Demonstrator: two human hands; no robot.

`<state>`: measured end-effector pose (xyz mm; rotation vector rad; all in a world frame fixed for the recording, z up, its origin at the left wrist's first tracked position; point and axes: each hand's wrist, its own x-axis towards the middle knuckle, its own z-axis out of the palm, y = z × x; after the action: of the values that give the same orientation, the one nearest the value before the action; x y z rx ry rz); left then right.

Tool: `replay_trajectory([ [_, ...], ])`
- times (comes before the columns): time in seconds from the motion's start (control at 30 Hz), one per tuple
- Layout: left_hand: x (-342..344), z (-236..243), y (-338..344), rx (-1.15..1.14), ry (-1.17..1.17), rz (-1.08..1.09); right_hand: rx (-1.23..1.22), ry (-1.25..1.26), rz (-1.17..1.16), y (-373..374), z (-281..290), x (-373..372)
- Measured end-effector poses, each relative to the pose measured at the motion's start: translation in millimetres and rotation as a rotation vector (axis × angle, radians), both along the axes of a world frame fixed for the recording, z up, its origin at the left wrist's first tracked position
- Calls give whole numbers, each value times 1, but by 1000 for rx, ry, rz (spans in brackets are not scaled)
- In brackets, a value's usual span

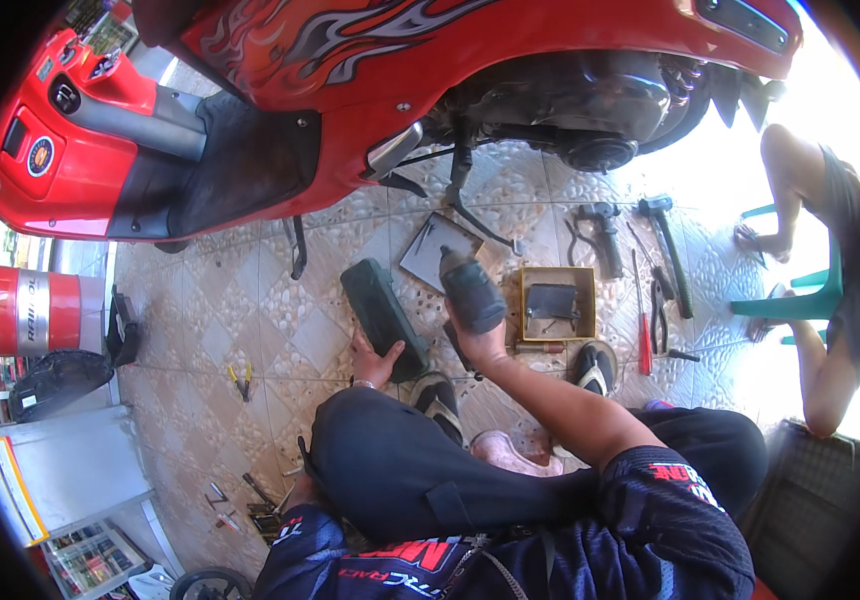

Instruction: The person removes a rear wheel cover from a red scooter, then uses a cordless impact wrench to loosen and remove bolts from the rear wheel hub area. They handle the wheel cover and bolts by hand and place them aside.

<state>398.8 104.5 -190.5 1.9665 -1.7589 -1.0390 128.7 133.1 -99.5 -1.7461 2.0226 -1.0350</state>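
Note:
My right hand (482, 338) grips a dark, blurred power tool (472, 292), held upright over the floor near the middle of the view. To its left, my left hand (378, 362) holds the lower end of a long dark green plastic case (378, 305). Behind the tool lies a shallow square tray (417, 257) with small items in it. A yellow-edged box (586, 330) holding a dark flat object sits to the right, beside a short cylindrical piece (540, 348).
A red scooter (350, 50) spans the top. Rightward lie a mallet-like tool (665, 240), a red-handled screwdriver (643, 345) and pliers (662, 320). Another person's bare leg (785, 190) is beside a green stool (780, 305). Yellow pliers (242, 382) and a red drum (10, 310) are leftward.

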Motion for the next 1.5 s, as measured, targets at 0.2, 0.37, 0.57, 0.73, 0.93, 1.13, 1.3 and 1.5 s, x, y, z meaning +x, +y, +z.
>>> replay_trajectory([
  [0.2,-2,-12,-22,-126,174,14,-117,-123,-135,-46,34,-56],
  [0.37,-19,48,-59,175,372,124,-257,-138,-153,-74,16,-69],
  [0.57,-49,129,-89,106,449,61,-316,-147,-202,-100,20,-67],
  [0.73,-71,171,-105,209,548,-48,-285,-136,-311,-87,39,-55],
  [0.93,-109,216,-116,216,599,-340,-261,-702,-185,-104,36,-46],
  [1.13,-162,241,-123,139,562,-503,-584,-448,-228,-105,18,-46],
  [1.3,-195,246,-117,164,598,-589,-274,-1105,-182,-130,5,-40],
  [1.5,-208,249,-121,121,546,-630,-342,-638,-105,-116,11,-59],
])
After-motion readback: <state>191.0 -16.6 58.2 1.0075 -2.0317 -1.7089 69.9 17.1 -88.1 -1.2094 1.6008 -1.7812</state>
